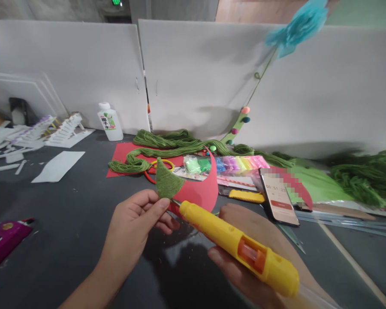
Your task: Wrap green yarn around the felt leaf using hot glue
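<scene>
My left hand (137,223) pinches a small green yarn-covered leaf shape (167,180) between thumb and fingers, holding it upright. My right hand (244,253) grips a yellow glue gun (238,246) with an orange trigger window. The gun's nozzle tip touches the lower edge of the green leaf. Right behind the leaf lies a curved red foam piece (206,191).
Green yarn bundles (173,143) lie on a red sheet at the back. A white glue bottle (110,121) stands by the white partition. A phone (279,199), a yellow cutter (246,196), coloured clay packs (228,164), white foam scraps (58,165) and a magenta packet (4,236) lie on the dark table.
</scene>
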Action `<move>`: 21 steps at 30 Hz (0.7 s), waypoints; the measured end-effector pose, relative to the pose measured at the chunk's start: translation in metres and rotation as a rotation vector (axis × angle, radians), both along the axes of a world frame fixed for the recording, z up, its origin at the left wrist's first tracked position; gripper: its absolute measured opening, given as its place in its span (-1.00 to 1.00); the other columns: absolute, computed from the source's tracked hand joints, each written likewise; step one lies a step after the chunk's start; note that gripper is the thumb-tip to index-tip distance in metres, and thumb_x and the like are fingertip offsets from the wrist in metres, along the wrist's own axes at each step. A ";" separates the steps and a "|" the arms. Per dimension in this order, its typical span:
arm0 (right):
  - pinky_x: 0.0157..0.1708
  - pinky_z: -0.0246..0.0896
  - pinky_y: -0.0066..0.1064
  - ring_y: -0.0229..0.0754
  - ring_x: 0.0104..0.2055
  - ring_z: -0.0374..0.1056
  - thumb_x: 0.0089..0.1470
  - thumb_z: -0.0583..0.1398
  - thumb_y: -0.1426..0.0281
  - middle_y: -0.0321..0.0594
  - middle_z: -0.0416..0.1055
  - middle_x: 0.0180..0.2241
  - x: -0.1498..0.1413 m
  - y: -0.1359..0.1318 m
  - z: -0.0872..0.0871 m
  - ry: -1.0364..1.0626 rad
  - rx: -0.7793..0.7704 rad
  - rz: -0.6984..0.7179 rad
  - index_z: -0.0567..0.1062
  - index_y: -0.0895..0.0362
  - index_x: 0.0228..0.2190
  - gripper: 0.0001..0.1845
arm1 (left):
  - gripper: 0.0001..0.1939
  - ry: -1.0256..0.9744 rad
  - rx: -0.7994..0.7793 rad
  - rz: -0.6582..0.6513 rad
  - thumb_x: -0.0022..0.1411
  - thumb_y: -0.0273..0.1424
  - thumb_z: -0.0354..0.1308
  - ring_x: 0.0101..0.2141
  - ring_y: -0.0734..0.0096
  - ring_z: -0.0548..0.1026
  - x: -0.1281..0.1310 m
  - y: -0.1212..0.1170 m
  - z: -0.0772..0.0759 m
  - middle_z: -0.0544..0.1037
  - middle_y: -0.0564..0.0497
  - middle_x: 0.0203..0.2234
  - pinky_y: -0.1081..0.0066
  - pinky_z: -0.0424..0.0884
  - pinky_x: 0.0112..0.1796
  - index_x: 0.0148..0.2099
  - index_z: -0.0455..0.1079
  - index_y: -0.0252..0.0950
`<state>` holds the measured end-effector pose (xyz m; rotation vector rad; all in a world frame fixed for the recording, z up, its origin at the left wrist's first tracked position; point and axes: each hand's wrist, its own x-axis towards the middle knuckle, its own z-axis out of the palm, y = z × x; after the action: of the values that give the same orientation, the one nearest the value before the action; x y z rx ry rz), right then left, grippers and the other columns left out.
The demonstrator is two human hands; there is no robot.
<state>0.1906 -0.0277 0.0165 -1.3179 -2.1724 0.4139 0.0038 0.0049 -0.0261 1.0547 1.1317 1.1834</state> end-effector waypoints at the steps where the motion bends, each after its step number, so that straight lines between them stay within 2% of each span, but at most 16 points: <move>1: -0.66 -0.02 -0.35 -0.23 -0.64 0.13 -0.05 0.14 0.31 -0.29 0.26 -0.63 -0.001 0.001 0.000 -0.039 0.029 -0.001 0.19 0.03 -0.60 -0.78 | -0.84 0.009 0.005 0.007 0.03 -0.30 0.23 -0.62 0.42 0.50 0.000 0.000 0.000 0.54 0.04 -0.69 0.52 0.42 -0.58 -0.48 0.44 -0.28; 3: -0.67 -0.02 -0.34 -0.24 -0.66 0.11 -0.06 0.14 0.29 -0.29 0.25 -0.64 -0.001 0.002 0.001 -0.116 0.076 -0.017 0.17 0.03 -0.62 -0.76 | -0.84 0.037 0.015 0.030 0.02 -0.30 0.23 -0.62 0.42 0.50 0.001 -0.001 0.002 0.54 0.04 -0.69 0.52 0.42 -0.58 -0.50 0.44 -0.28; 11: -0.71 -0.05 -0.36 -0.25 -0.70 0.10 -0.08 0.13 0.23 -0.28 0.23 -0.66 -0.003 0.003 -0.003 -0.210 0.120 -0.068 0.10 0.03 -0.65 -0.69 | -0.83 0.090 0.034 0.055 0.01 -0.31 0.23 -0.65 0.43 0.49 0.002 -0.002 0.006 0.55 0.04 -0.70 0.53 0.43 -0.58 -0.52 0.43 -0.27; 13: -0.73 -0.07 -0.36 -0.27 -0.72 0.07 -0.09 0.13 0.23 -0.30 0.22 -0.67 -0.003 0.003 -0.003 -0.215 0.171 -0.066 0.10 0.04 -0.65 -0.69 | -0.84 0.087 0.041 0.056 0.01 -0.30 0.23 -0.64 0.43 0.49 0.002 -0.002 0.005 0.55 0.04 -0.69 0.53 0.43 -0.58 -0.52 0.43 -0.27; 21: -0.70 -0.02 -0.42 -0.31 -0.68 0.10 -0.08 0.11 0.34 -0.34 0.22 -0.66 -0.001 0.001 -0.002 -0.206 0.211 -0.062 0.17 0.07 -0.63 -0.78 | -0.85 0.056 0.006 0.034 0.09 -0.35 0.19 -0.63 0.48 0.49 0.002 -0.005 0.008 0.54 0.07 -0.69 0.55 0.42 -0.54 -0.49 0.41 -0.29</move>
<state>0.1897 -0.0271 0.0149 -1.3545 -2.2615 0.0229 0.0055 0.0001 -0.0179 1.0828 1.1938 1.1912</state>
